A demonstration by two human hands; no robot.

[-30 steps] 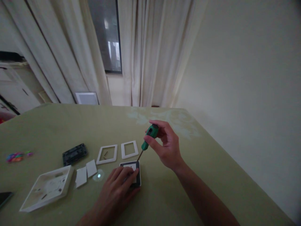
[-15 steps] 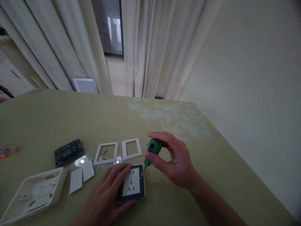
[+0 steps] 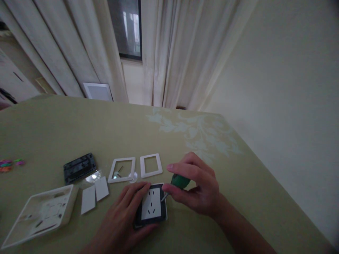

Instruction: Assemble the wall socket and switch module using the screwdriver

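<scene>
A wall socket (image 3: 152, 204) with a white slotted face and a dark surround lies on the table. My left hand (image 3: 125, 213) grips it from the left, fingers over its top edge and thumb along the bottom. In my right hand (image 3: 197, 185) is a green-handled screwdriver (image 3: 180, 181), pinched between thumb and fingers. Its thin shaft slants down to the left, and the tip meets the dark strip on the socket's right side. Whether a screw sits under the tip is too small to tell.
Beyond the socket lie two white frames (image 3: 142, 165), with small metal pieces inside the left one. To the left are two white plates (image 3: 88, 200), a black panel (image 3: 79, 168), a clear plastic bag (image 3: 92, 177) and a white box (image 3: 43, 214). Small coloured pieces (image 3: 5, 165) sit at far left.
The screwdriver handle has tipped lower and to the right, and my right hand has turned with it. My left hand keeps its hold on the socket. The whole view has shifted slightly.
</scene>
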